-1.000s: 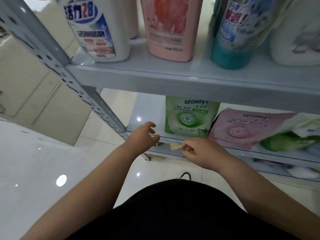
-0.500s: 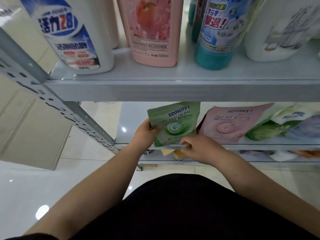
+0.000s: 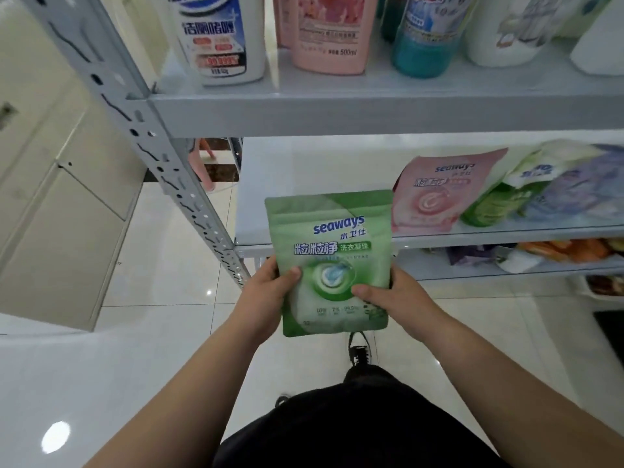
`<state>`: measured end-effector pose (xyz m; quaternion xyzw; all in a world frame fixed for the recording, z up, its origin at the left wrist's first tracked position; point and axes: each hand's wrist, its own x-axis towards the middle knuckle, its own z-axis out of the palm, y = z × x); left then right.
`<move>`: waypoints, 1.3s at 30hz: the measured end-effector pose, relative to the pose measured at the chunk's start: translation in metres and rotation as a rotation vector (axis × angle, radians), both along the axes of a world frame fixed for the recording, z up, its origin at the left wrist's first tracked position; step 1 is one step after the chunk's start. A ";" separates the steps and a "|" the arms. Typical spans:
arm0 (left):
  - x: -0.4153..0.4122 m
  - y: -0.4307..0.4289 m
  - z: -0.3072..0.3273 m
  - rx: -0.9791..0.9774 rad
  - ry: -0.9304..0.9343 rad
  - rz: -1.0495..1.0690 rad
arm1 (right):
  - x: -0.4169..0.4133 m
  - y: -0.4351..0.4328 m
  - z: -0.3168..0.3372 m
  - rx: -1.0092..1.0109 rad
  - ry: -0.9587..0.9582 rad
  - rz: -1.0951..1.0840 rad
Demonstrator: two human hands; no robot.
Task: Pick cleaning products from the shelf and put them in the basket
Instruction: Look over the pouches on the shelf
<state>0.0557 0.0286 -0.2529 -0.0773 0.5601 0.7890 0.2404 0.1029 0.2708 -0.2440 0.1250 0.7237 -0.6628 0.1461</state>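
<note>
pouch: green pouch [image 3: 329, 261] off shelf [image 3: 371, 116], held upright in front of it
hands: left hand [image 3: 266, 298] & right hand [image 3: 401, 305] each grasp a side
left: basket not in view; drop pending

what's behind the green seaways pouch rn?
The green pouch covers a stretch of the shelf edge; the pink pouch sits farther back, to its right. The left hand and right hand grip its sides: thumbs in front, fingers behind it hidden.

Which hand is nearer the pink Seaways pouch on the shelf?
Right. The right hand grips the right edge of the green Seaways pouch, below and left of the pink pouch; the left hand grips the opposite edge, farther left.
</note>
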 end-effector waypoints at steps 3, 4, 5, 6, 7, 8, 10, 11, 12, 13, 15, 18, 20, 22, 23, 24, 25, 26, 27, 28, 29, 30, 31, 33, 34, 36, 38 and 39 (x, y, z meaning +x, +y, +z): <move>0.010 -0.004 0.006 -0.111 -0.015 -0.044 | 0.013 -0.004 0.005 -0.088 0.000 -0.103; 0.016 -0.004 0.006 -0.201 -0.018 -0.079 | 0.016 -0.006 0.006 -0.120 -0.015 -0.138; 0.022 -0.003 0.005 -0.263 -0.030 -0.108 | 0.018 -0.008 0.007 -0.149 -0.031 -0.169; 0.029 -0.001 0.003 -0.281 -0.051 -0.114 | 0.019 -0.010 0.009 -0.173 -0.045 -0.188; 0.035 0.001 0.002 -0.264 -0.078 -0.083 | 0.021 -0.013 0.013 -0.196 -0.055 -0.192; 0.040 0.003 0.001 -0.232 -0.108 -0.024 | 0.023 -0.015 0.017 -0.223 -0.067 -0.180; 0.046 0.006 0.002 -0.210 -0.149 0.091 | 0.027 -0.012 0.026 -0.313 -0.118 -0.125; 0.048 0.008 0.005 -0.219 -0.168 0.127 | 0.029 -0.006 0.029 -0.381 -0.155 -0.096; 0.052 0.013 0.007 -0.222 -0.203 0.157 | 0.032 0.001 0.033 -0.452 -0.182 -0.068; 0.056 0.020 0.009 -0.195 -0.253 0.173 | 0.036 0.010 0.036 -0.515 -0.195 -0.045; 0.068 0.045 0.016 -0.011 -0.377 0.152 | 0.044 0.025 0.040 -0.531 -0.193 0.002; 0.096 0.094 0.020 0.336 -0.645 0.012 | 0.061 0.042 0.031 -0.435 -0.212 0.024; 0.117 0.126 0.020 0.476 -0.771 -0.134 | 0.077 0.052 0.025 -0.499 -0.235 0.070; 0.134 0.153 0.022 0.537 -0.770 -0.262 | 0.090 0.066 0.020 -0.579 -0.248 0.070; 0.140 0.164 0.022 0.534 -0.710 -0.313 | 0.097 0.074 0.020 -0.594 -0.248 0.064; 0.145 0.173 0.020 0.516 -0.654 -0.357 | 0.102 0.082 0.019 -0.595 -0.237 0.064; 0.149 0.178 0.018 0.487 -0.604 -0.391 | 0.107 0.091 0.018 -0.589 -0.218 0.069; 0.153 0.181 0.016 0.453 -0.594 -0.380 | 0.111 0.101 0.017 -0.588 -0.196 0.072; 0.158 0.179 0.013 0.431 -0.596 -0.303 | 0.115 0.110 0.016 -0.592 -0.172 0.076; 0.164 0.176 0.009 0.368 -0.579 -0.235 | 0.118 0.119 0.015 -0.598 -0.147 0.077; 0.167 0.169 -0.002 0.251 -0.565 -0.177 | 0.120 0.128 0.013 -0.595 -0.123 0.076; 0.170 0.164 -0.013 0.086 -0.564 -0.135 | 0.122 0.136 0.012 -0.578 -0.105 0.081; 0.173 0.162 -0.017 -0.071 -0.536 -0.117 | 0.124 0.143 0.013 -0.546 -0.093 0.091; 0.177 0.162 -0.009 -0.273 -0.400 -0.139 | 0.127 0.153 0.010 -0.501 -0.079 0.107; 0.177 0.166 0.003 -0.203 -0.350 -0.175 | 0.129 0.157 0.009 -0.492 -0.078 0.095; 0.179 0.174 0.020 0.121 -0.368 -0.251 | 0.130 0.167 0.007 -0.488 -0.080 0.037; 0.181 0.170 0.022 0.186 -0.422 -0.201 | 0.129 0.177 0.006 -0.474 -0.067 -0.008; 0.181 0.167 0.019 0.143 -0.439 -0.167 | 0.128 0.182 0.006 -0.458 -0.061 -0.016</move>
